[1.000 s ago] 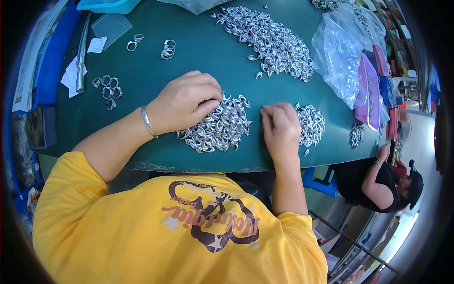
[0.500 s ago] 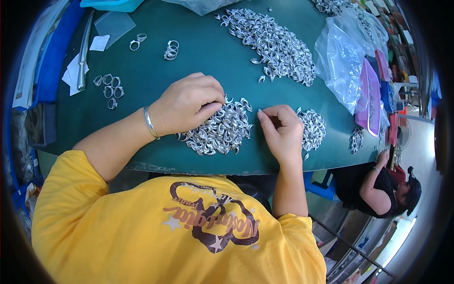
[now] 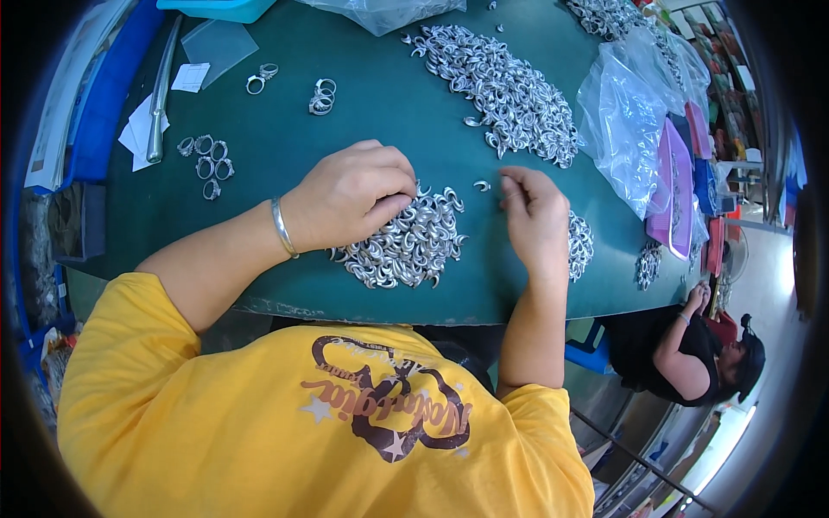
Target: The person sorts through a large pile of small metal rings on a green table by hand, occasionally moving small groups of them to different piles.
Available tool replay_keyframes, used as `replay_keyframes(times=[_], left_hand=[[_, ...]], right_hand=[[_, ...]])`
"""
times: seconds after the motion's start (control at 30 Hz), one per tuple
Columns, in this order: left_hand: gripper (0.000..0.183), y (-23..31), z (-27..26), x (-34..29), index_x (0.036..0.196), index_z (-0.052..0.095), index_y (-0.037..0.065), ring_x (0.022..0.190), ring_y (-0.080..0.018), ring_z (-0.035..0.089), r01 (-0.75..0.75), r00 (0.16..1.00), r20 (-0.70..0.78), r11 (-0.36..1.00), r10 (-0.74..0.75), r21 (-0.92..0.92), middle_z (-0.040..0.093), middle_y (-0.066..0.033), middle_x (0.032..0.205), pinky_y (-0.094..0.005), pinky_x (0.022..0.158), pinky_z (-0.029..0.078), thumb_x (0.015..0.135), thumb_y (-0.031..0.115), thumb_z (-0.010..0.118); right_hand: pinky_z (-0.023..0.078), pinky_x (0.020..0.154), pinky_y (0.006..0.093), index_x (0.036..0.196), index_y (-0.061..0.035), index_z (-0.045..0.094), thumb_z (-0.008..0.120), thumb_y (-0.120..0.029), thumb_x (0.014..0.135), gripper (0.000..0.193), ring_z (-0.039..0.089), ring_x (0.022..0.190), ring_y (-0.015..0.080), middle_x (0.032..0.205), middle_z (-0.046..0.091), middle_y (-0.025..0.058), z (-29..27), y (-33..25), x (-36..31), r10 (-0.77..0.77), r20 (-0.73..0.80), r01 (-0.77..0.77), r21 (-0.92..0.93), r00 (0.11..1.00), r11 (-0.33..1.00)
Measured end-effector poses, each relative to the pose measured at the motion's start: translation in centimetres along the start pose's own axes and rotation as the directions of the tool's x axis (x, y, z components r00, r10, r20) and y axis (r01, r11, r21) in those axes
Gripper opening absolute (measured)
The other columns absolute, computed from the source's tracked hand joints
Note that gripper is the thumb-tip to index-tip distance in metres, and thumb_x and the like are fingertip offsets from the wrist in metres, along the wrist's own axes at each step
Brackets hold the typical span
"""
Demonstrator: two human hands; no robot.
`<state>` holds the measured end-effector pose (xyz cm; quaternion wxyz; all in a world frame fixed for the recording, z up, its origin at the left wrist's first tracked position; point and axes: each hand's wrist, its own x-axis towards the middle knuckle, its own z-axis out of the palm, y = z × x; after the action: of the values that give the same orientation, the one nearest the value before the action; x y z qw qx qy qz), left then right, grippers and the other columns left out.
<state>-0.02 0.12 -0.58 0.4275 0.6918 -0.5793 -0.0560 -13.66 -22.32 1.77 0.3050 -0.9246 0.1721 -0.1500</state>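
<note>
Left hand (image 3: 350, 194): curled, thumb near the bent fingers, at the upper-left edge of the middle pile of silver crescent pieces (image 3: 406, 240). Can't tell if a piece is pinched; fingertips partly hidden.

Right hand (image 3: 537, 216): fingers loosely bent, thumb close to index, above the table (image 3: 285, 190). Can't tell if it has hold of anything. One loose crescent piece (image 3: 482, 186) lies just left of its fingertips, apart from the middle pile.

Small pile (image 3: 580, 249) sits right of the right hand, partly covered by it. Large pile (image 3: 501, 91) farther back, clear plastic bag (image 3: 617, 116) to its right. Rings (image 3: 205, 166) in a cluster at left, near a tapered metal rod (image 3: 159, 104). Purple tray (image 3: 669, 194) at right edge.
</note>
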Motion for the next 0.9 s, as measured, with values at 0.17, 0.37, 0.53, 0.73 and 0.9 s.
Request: replay_keyframes(times=[0.17, 0.37, 0.53, 0.73, 0.9], left_hand=[[0.008, 0.1, -0.1, 0.5, 0.093, 0.07, 0.002, 0.093, -0.0278, 0.065, -0.005, 1.0, 0.017, 1.0, 0.004, 0.018, 0.069, -0.0104, 0.101, -0.0368, 0.083, 0.051, 0.086, 0.004, 0.071], [0.007, 0.2, -0.3, 0.2, 0.093, 0.07, 0.002, 0.092, -0.0271, 0.064, 0.044, 0.998, 0.045, 0.999, -0.044, 0.017, 0.069, -0.0108, 0.101, -0.0363, 0.082, 0.051, 0.086, 0.003, 0.071], [0.006, 0.3, -0.3, 0.5, 0.092, 0.07, 0.002, 0.09, -0.0265, 0.064, 0.026, 0.998, 0.053, 1.0, -0.026, 0.01, 0.069, -0.0105, 0.101, -0.0354, 0.081, 0.05, 0.087, 0.004, 0.07], [0.007, 0.3, -0.3, 0.3, 0.093, 0.07, 0.002, 0.09, -0.0262, 0.064, 0.045, 0.998, 0.049, 0.999, -0.045, 0.012, 0.069, -0.0101, 0.101, -0.0352, 0.081, 0.05, 0.086, 0.004, 0.071], [0.007, 0.3, -0.2, 0.4, 0.093, 0.07, 0.003, 0.09, -0.0267, 0.064, 0.004, 0.999, 0.037, 1.0, -0.004, 0.002, 0.069, -0.0099, 0.1, -0.0359, 0.082, 0.05, 0.086, 0.004, 0.071]], right_hand=[[0.052, 0.073, 0.0433, 0.091, -0.0006, 0.069, 0.07, 0.0, 0.083, 0.008, 0.063, 0.082, 0.0375, 0.09, 0.064, 0.0174, 1.2, -0.3, -0.4, -0.184, -0.061, 0.184, -0.013, 0.981, 0.983], [0.05, 0.072, 0.0475, 0.089, -0.0015, 0.064, 0.069, 0.0, 0.083, 0.008, 0.06, 0.081, 0.0395, 0.087, 0.06, 0.0177, -1.4, 0.6, -2.8, -0.157, -0.084, 0.143, -0.157, 0.984, 0.977], [0.051, 0.075, 0.0439, 0.089, 0.001, 0.068, 0.068, 0.001, 0.085, 0.004, 0.062, 0.084, 0.0368, 0.088, 0.064, 0.0162, -7.4, 4.0, -5.6, 0.042, -0.308, -0.155, -0.351, 0.951, 0.923], [0.053, 0.089, 0.0425, 0.11, 0.0005, 0.069, 0.058, 0.011, 0.08, 0.034, 0.064, 0.102, 0.0374, 0.111, 0.066, 0.019, -3.6, 1.8, -2.2, -0.151, -0.156, 0.115, -0.221, 0.976, 0.968], [0.049, 0.097, 0.0422, 0.119, 0.0005, 0.067, 0.055, 0.013, 0.079, 0.043, 0.06, 0.109, 0.0376, 0.121, 0.063, 0.0178, 0.8, 1.3, 1.7, -0.397, -0.044, 0.383, -0.189, 0.917, 0.904]])
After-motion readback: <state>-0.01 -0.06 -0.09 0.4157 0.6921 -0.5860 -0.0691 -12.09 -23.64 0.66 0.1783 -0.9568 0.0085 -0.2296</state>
